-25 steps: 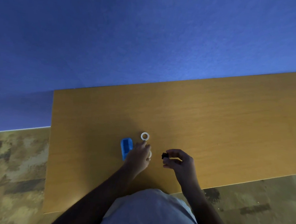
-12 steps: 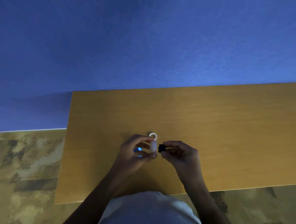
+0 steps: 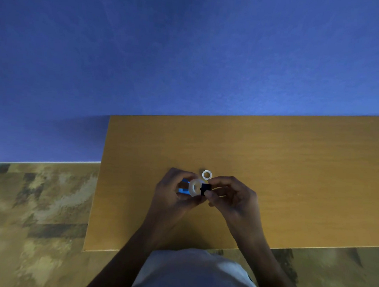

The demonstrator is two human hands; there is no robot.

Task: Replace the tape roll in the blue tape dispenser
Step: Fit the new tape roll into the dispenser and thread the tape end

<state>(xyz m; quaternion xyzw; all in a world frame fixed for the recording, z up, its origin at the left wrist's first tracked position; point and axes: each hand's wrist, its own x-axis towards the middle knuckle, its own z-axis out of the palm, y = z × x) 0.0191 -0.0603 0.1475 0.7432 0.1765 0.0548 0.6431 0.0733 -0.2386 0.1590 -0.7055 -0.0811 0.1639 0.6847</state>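
Up close in the head view, both hands meet just above the wooden bench (image 3: 271,171), a little way in from its near edge. The left hand (image 3: 171,193) is closed around a new tape roll (image 3: 194,187), a pale translucent ring pinched by its rim and turned so its open centre faces right. The right hand (image 3: 234,198) is closed on a small black spindle (image 3: 205,187), held by thumb and fingertips right at the roll's opening; whether it has entered the core is too small to tell. Behind the left hand's fingers, only a sliver of the blue tape dispenser (image 3: 183,189) shows, apparently lying on the bench. Just beyond the hands lies a small white ring (image 3: 207,174), probably the spent core, flat on the bench. The roll looks light and stiff enough to grip by its outer edge, though its smooth sides may be slippery and a hard squeeze could deform it; a rim grip leaves the hole clear. The spindle is tiny and rigid, best held by one end so the other can slide through.
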